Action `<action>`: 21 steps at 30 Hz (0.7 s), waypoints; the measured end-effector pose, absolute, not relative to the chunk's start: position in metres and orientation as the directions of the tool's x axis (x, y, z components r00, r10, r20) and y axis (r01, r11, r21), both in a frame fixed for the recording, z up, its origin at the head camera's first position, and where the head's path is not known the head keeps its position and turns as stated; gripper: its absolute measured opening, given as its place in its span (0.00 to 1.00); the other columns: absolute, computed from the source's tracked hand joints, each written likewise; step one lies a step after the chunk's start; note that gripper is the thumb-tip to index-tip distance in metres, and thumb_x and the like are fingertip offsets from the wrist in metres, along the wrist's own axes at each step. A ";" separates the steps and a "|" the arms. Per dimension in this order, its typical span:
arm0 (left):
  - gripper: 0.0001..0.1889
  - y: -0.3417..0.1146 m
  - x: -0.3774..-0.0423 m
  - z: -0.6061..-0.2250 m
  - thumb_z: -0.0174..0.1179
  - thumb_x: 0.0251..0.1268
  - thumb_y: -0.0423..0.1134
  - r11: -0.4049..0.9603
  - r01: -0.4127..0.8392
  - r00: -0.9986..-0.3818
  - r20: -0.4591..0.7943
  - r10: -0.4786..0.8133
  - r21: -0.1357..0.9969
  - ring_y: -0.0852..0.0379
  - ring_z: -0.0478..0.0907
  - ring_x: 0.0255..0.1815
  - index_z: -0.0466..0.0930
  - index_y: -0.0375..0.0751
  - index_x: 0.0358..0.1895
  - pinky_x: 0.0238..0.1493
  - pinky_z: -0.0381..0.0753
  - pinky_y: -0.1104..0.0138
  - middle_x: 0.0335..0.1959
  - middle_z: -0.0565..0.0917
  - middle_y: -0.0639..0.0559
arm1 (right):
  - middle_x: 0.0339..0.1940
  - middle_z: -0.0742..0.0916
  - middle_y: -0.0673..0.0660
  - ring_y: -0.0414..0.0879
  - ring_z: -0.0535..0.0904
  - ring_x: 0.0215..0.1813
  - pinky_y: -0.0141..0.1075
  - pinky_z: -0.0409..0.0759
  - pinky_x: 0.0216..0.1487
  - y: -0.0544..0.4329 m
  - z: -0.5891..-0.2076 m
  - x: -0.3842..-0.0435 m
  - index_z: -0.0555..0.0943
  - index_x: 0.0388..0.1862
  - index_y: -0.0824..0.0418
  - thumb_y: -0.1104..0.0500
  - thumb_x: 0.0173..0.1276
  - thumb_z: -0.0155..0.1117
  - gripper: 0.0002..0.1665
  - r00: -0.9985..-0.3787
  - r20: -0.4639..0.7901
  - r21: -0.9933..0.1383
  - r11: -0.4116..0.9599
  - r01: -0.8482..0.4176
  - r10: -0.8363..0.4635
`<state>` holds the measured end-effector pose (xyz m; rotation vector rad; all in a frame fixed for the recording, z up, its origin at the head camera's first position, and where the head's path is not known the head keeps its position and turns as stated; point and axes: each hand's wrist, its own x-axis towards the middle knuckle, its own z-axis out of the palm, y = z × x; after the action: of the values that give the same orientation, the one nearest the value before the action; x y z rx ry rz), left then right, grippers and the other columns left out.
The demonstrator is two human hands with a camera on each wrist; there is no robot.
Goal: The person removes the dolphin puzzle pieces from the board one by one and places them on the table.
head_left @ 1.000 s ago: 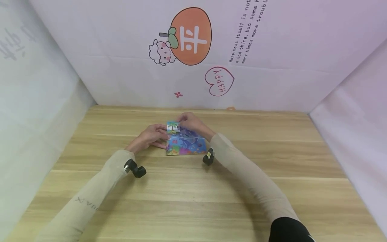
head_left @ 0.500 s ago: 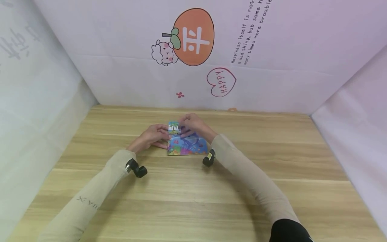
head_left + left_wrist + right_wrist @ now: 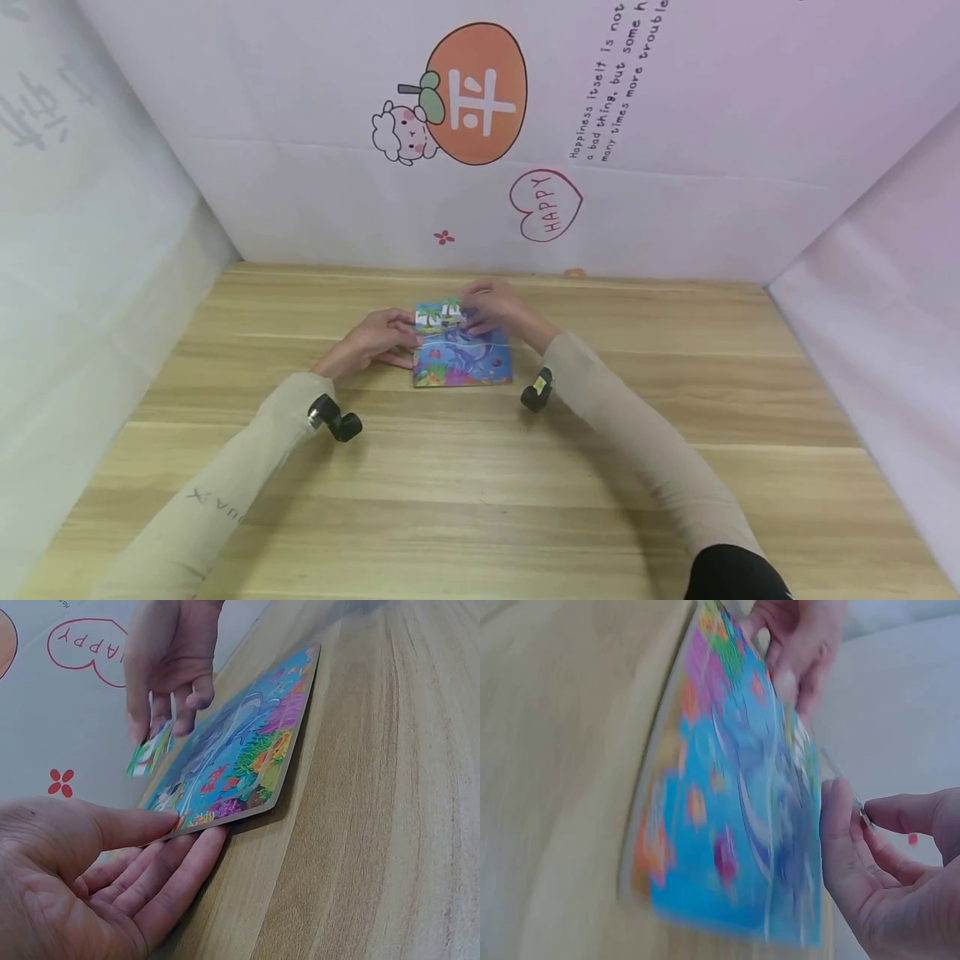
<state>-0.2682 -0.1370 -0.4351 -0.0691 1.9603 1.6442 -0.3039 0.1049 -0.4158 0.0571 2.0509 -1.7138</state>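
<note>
A flat picture puzzle board (image 3: 465, 364) with a dolphin and coral scene lies near the back of the table. My left hand (image 3: 375, 336) holds its left edge, the thumb on top and fingers under the rim in the left wrist view. My right hand (image 3: 501, 308) pinches a small thin puzzle piece (image 3: 452, 312) showing a palm tree, over the board's far part. The left wrist view shows that piece (image 3: 152, 752) raised apart from the board. Another palm tree picture (image 3: 429, 317) shows at the board's far left corner. The right wrist view is blurred.
The wooden table (image 3: 450, 492) reaches forward from the board. A white printed sheet (image 3: 315, 200) stands close behind it, and pale sheets hang at both sides.
My right hand has shifted right with the puzzle piece, so two palm tree pictures show side by side where one showed before. My left hand has stayed at the board's edge.
</note>
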 end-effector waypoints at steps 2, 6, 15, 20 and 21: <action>0.34 -0.137 -0.268 -0.435 0.61 0.73 0.24 0.242 -0.388 -0.832 -0.450 0.323 0.890 0.56 0.84 0.39 0.59 0.30 0.78 0.44 0.95 0.63 0.56 0.77 0.39 | 0.45 0.86 0.62 0.48 0.87 0.30 0.39 0.95 0.38 0.116 -0.414 -0.303 0.76 0.60 0.71 0.66 0.79 0.60 0.16 -0.898 -0.372 -0.921 0.214 0.325 -0.234; 0.36 -0.139 -0.268 -0.436 0.60 0.73 0.24 0.223 -0.375 -0.832 -0.433 0.348 0.900 0.57 0.84 0.39 0.56 0.31 0.80 0.44 0.95 0.64 0.56 0.76 0.39 | 0.43 0.86 0.62 0.48 0.87 0.29 0.41 0.95 0.38 0.140 -0.408 -0.298 0.77 0.60 0.71 0.65 0.79 0.59 0.16 -0.922 -0.334 -0.924 0.260 0.279 -0.196; 0.39 -0.138 -0.271 -0.435 0.60 0.72 0.24 0.212 -0.348 -0.838 -0.405 0.367 0.913 0.56 0.85 0.40 0.53 0.35 0.82 0.44 0.95 0.63 0.61 0.74 0.37 | 0.37 0.85 0.62 0.46 0.84 0.31 0.38 0.93 0.39 0.201 -0.403 -0.296 0.77 0.55 0.76 0.67 0.76 0.58 0.14 -0.957 -0.208 -0.905 0.410 0.110 -0.203; 0.41 -0.136 -0.269 -0.432 0.63 0.72 0.27 0.261 -0.317 -0.844 -0.397 0.361 0.912 0.54 0.85 0.40 0.52 0.34 0.82 0.43 0.95 0.63 0.73 0.67 0.30 | 0.36 0.86 0.63 0.45 0.81 0.31 0.32 0.89 0.34 0.221 -0.408 -0.296 0.80 0.50 0.80 0.69 0.74 0.60 0.12 -0.965 -0.140 -0.891 0.454 0.025 -0.222; 0.41 -0.135 -0.269 -0.432 0.64 0.72 0.28 0.268 -0.314 -0.845 -0.396 0.359 0.911 0.54 0.85 0.40 0.52 0.34 0.82 0.42 0.95 0.64 0.75 0.65 0.30 | 0.34 0.86 0.63 0.45 0.81 0.29 0.30 0.88 0.31 0.223 -0.409 -0.295 0.81 0.48 0.80 0.70 0.74 0.60 0.12 -0.966 -0.128 -0.889 0.458 0.010 -0.226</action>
<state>-0.2690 -0.1353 -0.4323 0.0411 2.0021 1.6233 -0.2953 0.2234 -0.4089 -0.1872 2.4801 -1.5151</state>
